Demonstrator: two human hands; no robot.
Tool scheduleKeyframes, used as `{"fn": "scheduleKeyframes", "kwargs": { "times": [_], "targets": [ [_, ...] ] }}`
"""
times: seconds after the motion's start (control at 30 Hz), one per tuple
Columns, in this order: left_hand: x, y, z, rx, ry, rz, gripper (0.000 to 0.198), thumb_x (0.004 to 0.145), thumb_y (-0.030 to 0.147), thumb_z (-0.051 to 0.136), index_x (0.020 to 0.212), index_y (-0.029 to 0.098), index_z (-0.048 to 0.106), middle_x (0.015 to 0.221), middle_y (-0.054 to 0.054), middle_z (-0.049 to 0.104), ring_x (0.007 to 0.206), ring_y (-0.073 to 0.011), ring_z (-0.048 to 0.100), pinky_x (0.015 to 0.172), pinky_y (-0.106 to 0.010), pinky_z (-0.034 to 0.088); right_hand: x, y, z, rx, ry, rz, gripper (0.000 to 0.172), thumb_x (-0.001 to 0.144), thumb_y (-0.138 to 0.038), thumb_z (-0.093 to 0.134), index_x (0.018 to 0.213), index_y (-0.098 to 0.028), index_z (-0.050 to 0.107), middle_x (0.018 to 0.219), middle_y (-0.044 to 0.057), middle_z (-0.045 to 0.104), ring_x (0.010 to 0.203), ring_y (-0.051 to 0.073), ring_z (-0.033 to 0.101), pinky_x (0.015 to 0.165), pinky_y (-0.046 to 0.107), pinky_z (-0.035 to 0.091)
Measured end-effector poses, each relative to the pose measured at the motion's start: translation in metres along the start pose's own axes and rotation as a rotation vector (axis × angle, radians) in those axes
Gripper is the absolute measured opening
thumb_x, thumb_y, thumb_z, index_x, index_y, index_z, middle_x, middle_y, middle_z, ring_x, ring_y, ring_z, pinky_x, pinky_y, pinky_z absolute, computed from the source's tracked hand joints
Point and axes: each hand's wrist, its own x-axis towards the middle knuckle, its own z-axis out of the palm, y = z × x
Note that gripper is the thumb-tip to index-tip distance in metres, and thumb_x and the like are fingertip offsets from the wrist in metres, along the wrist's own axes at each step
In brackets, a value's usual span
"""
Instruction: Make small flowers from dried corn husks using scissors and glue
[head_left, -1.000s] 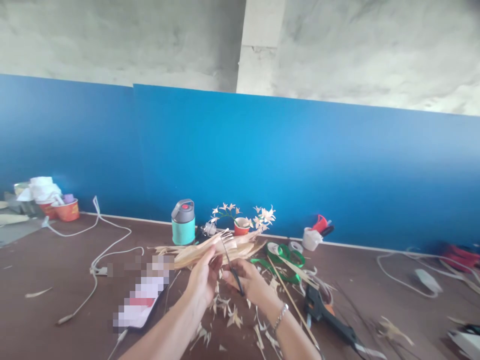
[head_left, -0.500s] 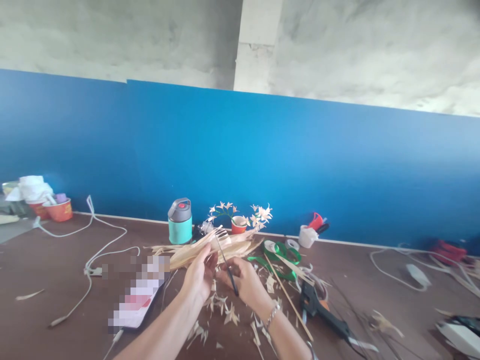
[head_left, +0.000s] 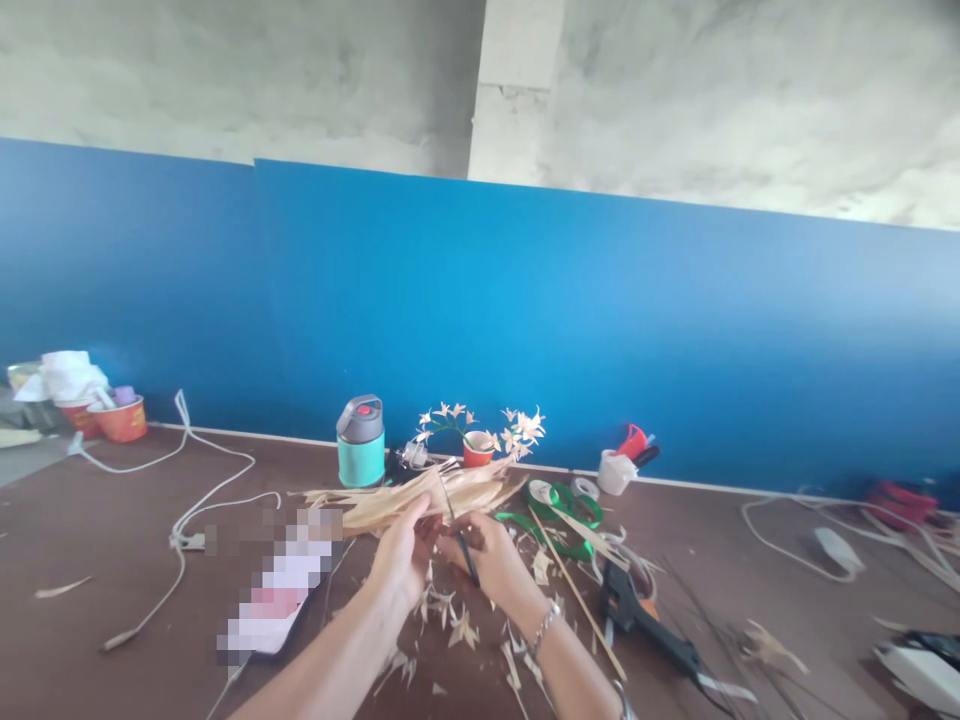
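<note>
In the head view, both hands are close together above the middle of the table. My left hand is closed on a pale piece of dried husk, its upper edge cut into strips. My right hand grips slim dark-handled scissors, seen edge-on, with the blade pointing up beside the husk piece. Behind the hands lies a pile of dried husks. Below them, small star-shaped husk flowers and scraps are scattered on the table.
A turquoise flask and a red cup with husk flowers stand behind. Green ribbon, a thin stick and a glue gun lie right. A phone-like object and a white cable lie left.
The scissors and right hand have shifted slightly to the right. The husk piece's cut strips have turned and show less plainly. My left hand is nearly in the same place.
</note>
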Motion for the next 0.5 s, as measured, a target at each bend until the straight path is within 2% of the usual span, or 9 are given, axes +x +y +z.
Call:
{"fn": "scheduleKeyframes", "kwargs": {
  "times": [0.1, 0.2, 0.37, 0.43, 0.5],
  "targets": [
    [-0.003, -0.003, -0.001, 0.051, -0.057, -0.047, 0.002, 0.075, 0.013, 0.062, 0.074, 0.011, 0.062, 0.058, -0.004, 0.065, 0.047, -0.0134, 0.06, 0.045, -0.022, 0.049, 0.002, 0.004, -0.001, -0.002, 0.011, -0.081, 0.029, 0.066, -0.042, 0.07, 0.079, -0.017, 0.064, 0.054, -0.001, 0.06, 0.039, 0.01, 0.045, 0.04, 0.022, 0.035],
    [-0.005, -0.002, -0.001, 0.052, -0.054, -0.028, 0.002, 0.073, 0.012, 0.063, 0.074, 0.011, 0.062, 0.056, -0.003, 0.064, 0.045, -0.0122, 0.058, 0.045, -0.022, 0.047, 0.002, 0.005, -0.002, -0.015, 0.016, -0.112, 0.027, 0.068, -0.042, 0.069, 0.079, -0.017, 0.065, 0.064, 0.002, 0.064, 0.041, 0.01, 0.047, 0.042, 0.022, 0.037],
    [-0.003, -0.001, 0.0, 0.041, -0.025, -0.024, 0.004, 0.072, 0.01, 0.064, 0.069, 0.012, 0.06, 0.052, -0.001, 0.061, 0.042, -0.0103, 0.056, 0.041, -0.018, 0.043, -0.002, -0.006, 0.0, -0.106, 0.092, -0.176, 0.025, 0.069, -0.041, 0.067, 0.071, -0.016, 0.065, 0.064, 0.004, 0.065, 0.054, 0.015, 0.055, 0.053, 0.024, 0.044],
    [-0.003, -0.001, 0.0, 0.051, -0.025, -0.034, 0.006, 0.071, 0.012, 0.065, 0.067, 0.012, 0.06, 0.05, -0.001, 0.06, 0.042, -0.0104, 0.055, 0.041, -0.019, 0.043, -0.003, -0.009, 0.0, -0.12, 0.1, -0.155, 0.027, 0.068, -0.042, 0.067, 0.07, -0.015, 0.064, 0.059, 0.003, 0.063, 0.051, 0.014, 0.054, 0.049, 0.024, 0.043],
    [-0.002, -0.002, -0.001, 0.07, -0.04, -0.046, 0.008, 0.071, 0.015, 0.065, 0.066, 0.012, 0.06, 0.05, -0.001, 0.06, 0.041, -0.011, 0.056, 0.041, -0.019, 0.043, -0.003, -0.008, 0.0, -0.098, 0.067, -0.077, 0.03, 0.068, -0.044, 0.066, 0.074, -0.015, 0.064, 0.05, -0.001, 0.057, 0.04, 0.012, 0.048, 0.039, 0.022, 0.037]
  ]
}}
